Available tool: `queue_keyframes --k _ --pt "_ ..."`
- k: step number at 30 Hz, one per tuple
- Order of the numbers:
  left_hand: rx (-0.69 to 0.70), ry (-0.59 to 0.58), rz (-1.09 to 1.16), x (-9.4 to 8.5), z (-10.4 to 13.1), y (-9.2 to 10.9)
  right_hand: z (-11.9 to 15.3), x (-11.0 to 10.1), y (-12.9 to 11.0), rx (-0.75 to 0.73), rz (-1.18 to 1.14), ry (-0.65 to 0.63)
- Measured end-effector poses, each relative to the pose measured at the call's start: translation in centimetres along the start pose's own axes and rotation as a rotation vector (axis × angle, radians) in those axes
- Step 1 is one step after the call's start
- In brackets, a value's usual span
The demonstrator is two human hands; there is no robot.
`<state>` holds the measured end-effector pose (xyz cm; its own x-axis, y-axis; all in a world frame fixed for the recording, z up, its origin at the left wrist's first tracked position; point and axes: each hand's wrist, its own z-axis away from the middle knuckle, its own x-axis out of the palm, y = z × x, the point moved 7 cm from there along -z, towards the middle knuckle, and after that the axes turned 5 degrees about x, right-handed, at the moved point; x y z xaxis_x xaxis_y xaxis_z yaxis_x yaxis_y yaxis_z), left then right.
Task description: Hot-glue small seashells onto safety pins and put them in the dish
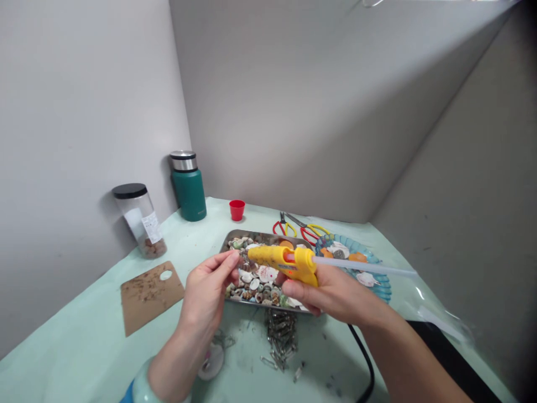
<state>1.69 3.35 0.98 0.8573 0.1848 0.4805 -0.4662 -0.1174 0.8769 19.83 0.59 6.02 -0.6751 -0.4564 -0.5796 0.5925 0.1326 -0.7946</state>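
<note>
A yellow hot glue gun point(272, 257) with a long translucent glue stick point(361, 264) out of its back is gripped in my right hand point(327, 291). Its nozzle points left, close to the fingertips of my left hand point(213, 280). Thumb and forefinger of that hand are pinched together at the tip; whatever small thing they hold is too hidden to name. Beneath both hands lies a metal tray point(235, 233) full of seashells point(255, 291). In front of the tray is a heap of small metal pin clasps point(281, 333), several of them scattered loose.
Brown cardboard point(142, 296) with glue marks, a clear jar point(142, 224) and a green flask point(188, 190) stand left. A red cup point(237, 210) and two pairs of scissors point(308, 228) are behind. Right are a blue scalloped plate point(380, 285) of shells and a black cable point(364, 352).
</note>
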Motion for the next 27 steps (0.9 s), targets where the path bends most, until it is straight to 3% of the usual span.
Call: queue_keyframes --k 27 --pt "0.013 -0.002 -0.004 -0.21 -0.05 -0.08 0.06 -0.26 -0.15 -0.018 0.047 0.021"
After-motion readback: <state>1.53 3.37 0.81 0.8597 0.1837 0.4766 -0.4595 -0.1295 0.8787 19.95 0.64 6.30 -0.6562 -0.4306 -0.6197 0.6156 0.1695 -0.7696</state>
